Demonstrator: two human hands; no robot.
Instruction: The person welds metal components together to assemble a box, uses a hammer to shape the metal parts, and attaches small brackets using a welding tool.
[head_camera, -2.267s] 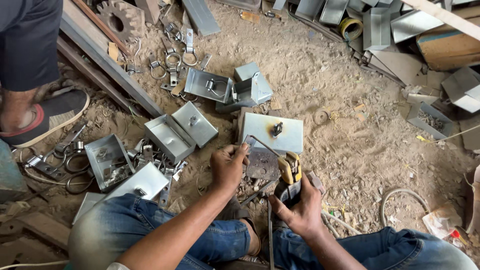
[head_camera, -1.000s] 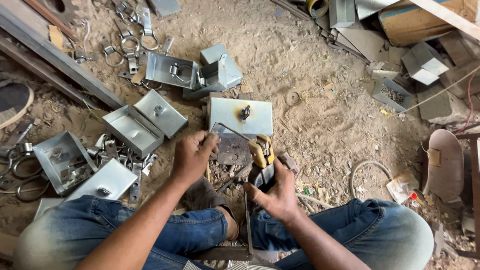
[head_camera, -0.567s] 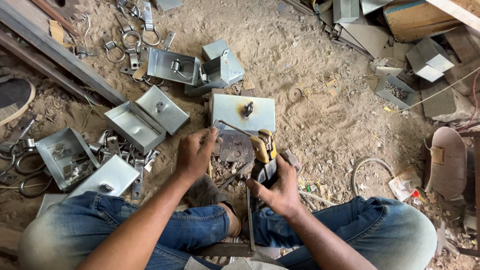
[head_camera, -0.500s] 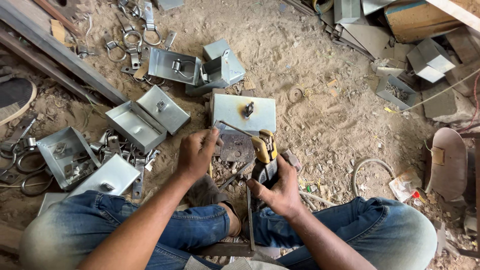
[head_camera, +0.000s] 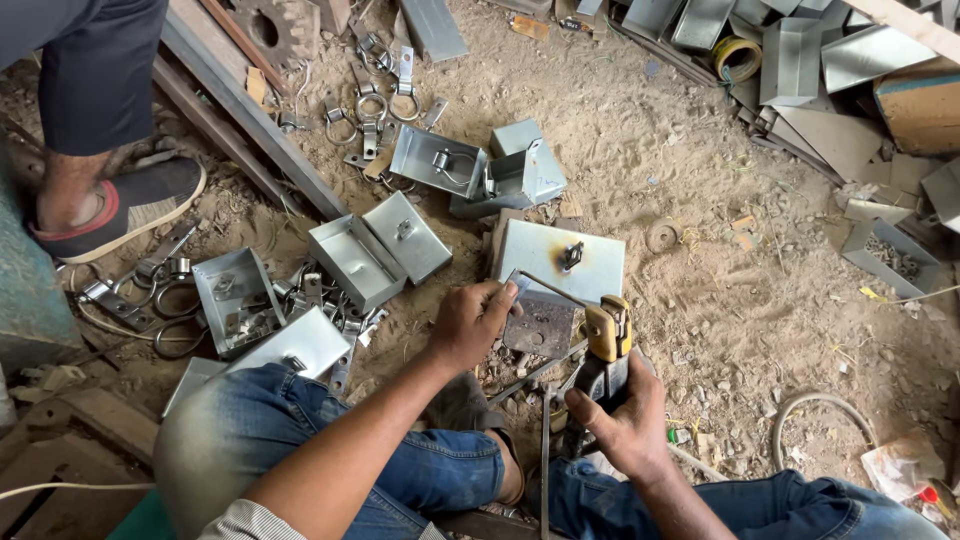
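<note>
My left hand (head_camera: 470, 325) pinches the tip of a thin welding rod (head_camera: 550, 291) above a small dark steel plate (head_camera: 540, 325) on the sandy ground. In my right hand (head_camera: 625, 425) is a yellow and black electrode holder (head_camera: 608, 335), which clamps the other end of that rod. Just beyond the rod lies a flat grey metal box (head_camera: 545, 250) with a scorched fitting on top. My knees in blue jeans frame the bottom of the view.
Open grey metal boxes (head_camera: 355, 260) and lids lie to the left, with ring clamps (head_camera: 370, 110) farther back. Another person's sandalled foot (head_camera: 110, 200) stands at the left. Folded sheet-metal pieces (head_camera: 790, 60) pile up at the top right, and a hose (head_camera: 800, 420) curls at the right.
The view has swung left, bringing the other person's foot back into sight. Both my hands keep the same hold on rod and holder over the small plate.
</note>
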